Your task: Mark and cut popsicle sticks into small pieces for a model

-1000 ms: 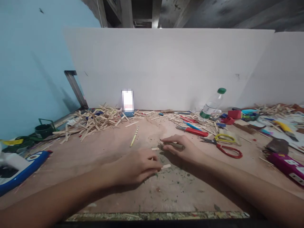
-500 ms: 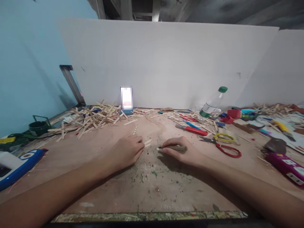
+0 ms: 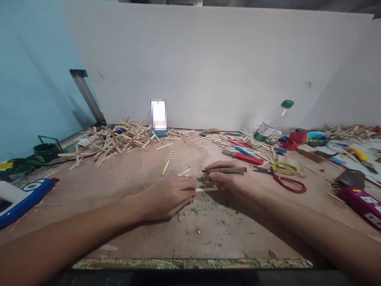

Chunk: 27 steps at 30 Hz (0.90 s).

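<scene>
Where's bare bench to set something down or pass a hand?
Bare: between the stick pile, blue case and left hand; also the near strip before the table edge. Crowded: right side, around the scissors, bottle and red knife.

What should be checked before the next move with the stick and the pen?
1. Stick held: ok. The left hand pinches one end of a thin wooden stick that lies flat on the table.
2. Pen held: ok. The right hand grips the pen, tip pointing left.
3. Pen tip on the stick: not ok. The tip is above and apart from the stick.
4. Far end of the stick: cannot tell whether the right hand's fingers press on it.
5. Sharp tools out of the way: ok. The scissors lie to the right, apart from both hands.
6. Loose pencil: ok, it lies beyond the left hand.
</scene>
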Tool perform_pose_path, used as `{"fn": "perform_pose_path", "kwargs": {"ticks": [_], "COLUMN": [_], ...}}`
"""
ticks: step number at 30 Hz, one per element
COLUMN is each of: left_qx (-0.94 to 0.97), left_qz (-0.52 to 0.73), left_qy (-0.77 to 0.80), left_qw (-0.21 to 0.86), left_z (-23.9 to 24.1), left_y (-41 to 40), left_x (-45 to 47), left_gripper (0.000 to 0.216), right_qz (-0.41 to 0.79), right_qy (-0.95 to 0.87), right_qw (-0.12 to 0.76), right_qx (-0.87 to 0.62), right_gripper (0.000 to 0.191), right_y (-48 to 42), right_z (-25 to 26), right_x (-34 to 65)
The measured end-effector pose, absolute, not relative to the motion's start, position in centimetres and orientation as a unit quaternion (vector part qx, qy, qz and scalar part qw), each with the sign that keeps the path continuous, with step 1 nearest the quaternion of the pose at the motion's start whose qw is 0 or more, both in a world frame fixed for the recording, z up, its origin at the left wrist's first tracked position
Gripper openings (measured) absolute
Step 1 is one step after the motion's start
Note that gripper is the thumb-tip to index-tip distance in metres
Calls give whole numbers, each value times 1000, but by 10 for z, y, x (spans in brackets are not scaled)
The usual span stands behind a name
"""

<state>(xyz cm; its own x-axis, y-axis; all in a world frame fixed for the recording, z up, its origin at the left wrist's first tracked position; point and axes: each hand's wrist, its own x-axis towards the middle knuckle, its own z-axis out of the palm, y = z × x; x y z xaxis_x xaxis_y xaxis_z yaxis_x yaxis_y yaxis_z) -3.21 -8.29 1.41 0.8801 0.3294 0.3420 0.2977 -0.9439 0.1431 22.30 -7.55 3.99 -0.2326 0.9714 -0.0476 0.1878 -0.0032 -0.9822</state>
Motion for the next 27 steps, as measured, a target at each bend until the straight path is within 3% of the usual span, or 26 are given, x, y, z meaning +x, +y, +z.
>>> {"fn": "perform_pose_path", "kwargs": {"ticks": [9, 17, 27], "left_qx": [966, 977, 976], "left_qz": [200, 166, 171], "left_qy": [150, 132, 130], "left_qw": [61, 30, 36], "left_z": [13, 15, 14], "left_y": [-79, -77, -76], "left_x": [-37, -37, -37], "left_gripper": [25, 24, 22], "right_qz": [516, 484, 441], "right_qy": [-636, -641, -670], "right_qw": [293, 323, 294], "right_qx": [-494, -501, -519], "right_gripper": [34, 23, 27], "right_y": [-77, -79, -80], "right_z": [36, 34, 32], "right_x": [218, 212, 211]}}
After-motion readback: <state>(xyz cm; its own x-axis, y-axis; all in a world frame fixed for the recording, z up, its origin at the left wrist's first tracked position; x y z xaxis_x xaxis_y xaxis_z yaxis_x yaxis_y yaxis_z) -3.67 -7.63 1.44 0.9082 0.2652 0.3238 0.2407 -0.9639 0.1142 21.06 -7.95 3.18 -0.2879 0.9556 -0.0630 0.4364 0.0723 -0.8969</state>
